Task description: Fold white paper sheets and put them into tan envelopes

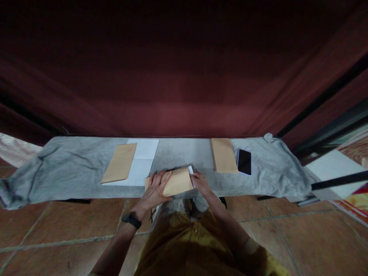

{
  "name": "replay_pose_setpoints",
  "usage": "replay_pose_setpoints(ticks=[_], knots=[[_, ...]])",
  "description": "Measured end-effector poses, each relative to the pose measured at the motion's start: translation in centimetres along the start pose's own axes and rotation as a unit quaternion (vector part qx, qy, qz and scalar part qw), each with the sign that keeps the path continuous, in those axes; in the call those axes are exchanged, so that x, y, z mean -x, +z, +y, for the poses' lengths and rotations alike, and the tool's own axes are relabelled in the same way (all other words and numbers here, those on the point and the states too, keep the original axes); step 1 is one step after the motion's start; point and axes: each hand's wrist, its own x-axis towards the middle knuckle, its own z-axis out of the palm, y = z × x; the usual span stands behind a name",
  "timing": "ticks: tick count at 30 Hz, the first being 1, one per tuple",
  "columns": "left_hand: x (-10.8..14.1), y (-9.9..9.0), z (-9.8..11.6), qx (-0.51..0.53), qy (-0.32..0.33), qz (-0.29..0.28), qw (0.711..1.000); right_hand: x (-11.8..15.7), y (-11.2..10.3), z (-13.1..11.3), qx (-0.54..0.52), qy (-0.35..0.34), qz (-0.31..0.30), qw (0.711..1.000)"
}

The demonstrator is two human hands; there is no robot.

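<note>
A brown paper envelope (178, 182) lies at the front edge of the cloth-covered bench, turned lengthwise between my two hands. My left hand (155, 188) is wrapped over its left end, thumb along the lower edge. At its right end a strip of white paper (191, 171) sticks out of the opening. My right hand (199, 182) is closed on that white paper, its fingertips partly hidden by the envelope. How far the paper reaches inside cannot be seen.
Another brown envelope (120, 162) rests on white creased sheets (143, 161) to the left. At the right lie more brown envelopes (224, 155) beside a dark-screened phone (244, 161). Grey cloth (270, 168) covers the bench; a dark red curtain (184, 119) hangs behind it.
</note>
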Motion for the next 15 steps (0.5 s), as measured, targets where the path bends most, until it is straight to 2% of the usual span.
replay_pose_setpoints(ticks=[6, 15], knots=[[0.02, -0.26, 0.41, -0.025, 0.000, 0.006, 1.000, 0.07, 0.11, 0.62, -0.047, 0.045, 0.029, 0.997], [-0.49, 0.32, 0.78, -0.036, 0.015, 0.006, 0.999, 0.36, 0.66, 0.84, -0.067, 0.049, 0.011, 0.996]])
